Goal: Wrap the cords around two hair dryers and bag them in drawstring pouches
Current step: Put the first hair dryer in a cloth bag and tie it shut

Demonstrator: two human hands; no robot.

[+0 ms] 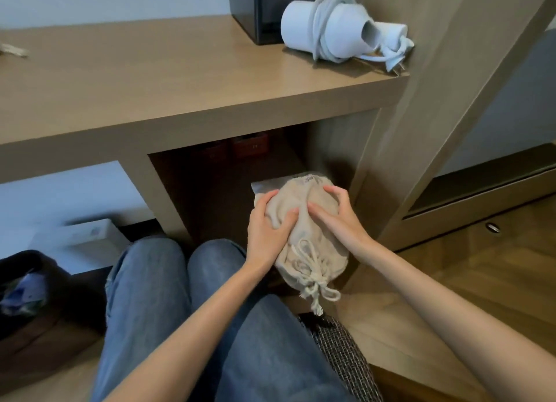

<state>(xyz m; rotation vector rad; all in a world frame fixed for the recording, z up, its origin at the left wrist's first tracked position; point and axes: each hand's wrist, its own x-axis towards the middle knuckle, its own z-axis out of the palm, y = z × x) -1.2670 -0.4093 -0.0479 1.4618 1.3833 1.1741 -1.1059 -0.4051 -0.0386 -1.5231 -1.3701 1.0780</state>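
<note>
Apparently about half is done: the left grip (pixel 267 224) and the right grip (pixel 334 218) both clasp a beige pouch (pixel 313 257), its drawstring (pixel 313 278) pulled and knotted, held low before the open shelf (pixel 228 172) under the worktop (pixel 150 85). What fills it is hidden by cloth. A white hair dryer (pixel 337 31) lies on the worktop's far right corner, cord (pixel 320 37) wound round it, not yet bagged. No second pouch can be made out clearly.

The single head-worn wide-angle camera looks forward and steeply down from above the seated person's knees (pixel 156 269), close to them, facing the wooden desk (pixel 150 94) just ahead.
</note>
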